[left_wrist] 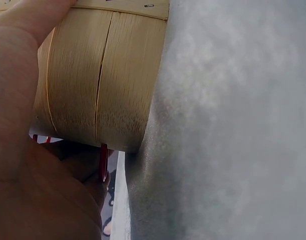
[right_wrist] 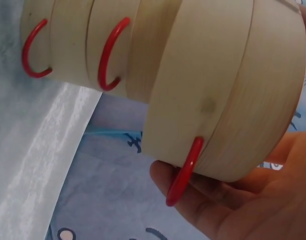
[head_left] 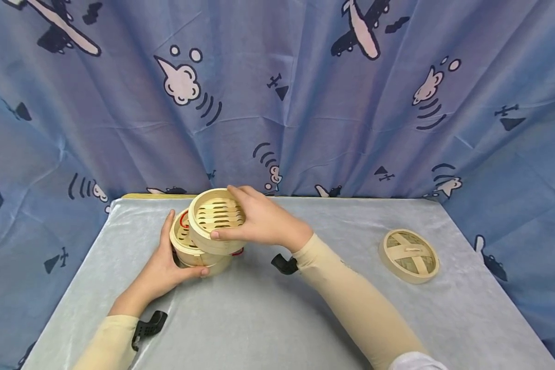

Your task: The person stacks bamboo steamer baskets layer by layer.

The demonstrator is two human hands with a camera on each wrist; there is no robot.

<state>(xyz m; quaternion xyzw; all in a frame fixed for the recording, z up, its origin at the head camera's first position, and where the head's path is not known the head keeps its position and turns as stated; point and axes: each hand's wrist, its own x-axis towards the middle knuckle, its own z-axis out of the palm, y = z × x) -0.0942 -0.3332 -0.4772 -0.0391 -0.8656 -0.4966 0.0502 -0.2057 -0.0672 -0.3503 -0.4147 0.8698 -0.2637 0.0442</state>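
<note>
Two hands work at one stack of bamboo steamer tiers, far left of centre on the table.

Curtain point(head_left: 305, 103): blue, printed with planes and clouds, hanging close behind the table's back edge and down both sides.

Table point(head_left: 268, 313): covered in pale grey cloth; broad open surface in front of the stack and across to the right; the stack sits near the back edge, with less room on its left.

Lower steamer tiers point(head_left: 191, 252): standing on the cloth, red wire loops on the walls visible from the right wrist view. Left hand point(head_left: 164, 270) wraps the near wall, thumb point(head_left: 202, 271) curled along the front, fingers up the left side, holding the tiers.

Top steamer tier point(head_left: 216, 218): tilted and set off to the right of the tiers beneath, slatted floor showing. Right hand point(head_left: 259, 221) grips it by the rim, thumb on the near edge, fingers over the far edge.

Steamer lid point(head_left: 409, 255): woven, lying alone on the right, well apart from the stack, near the right edge.

Two black wrist mounts point(head_left: 284, 264), one at each forearm.
</note>
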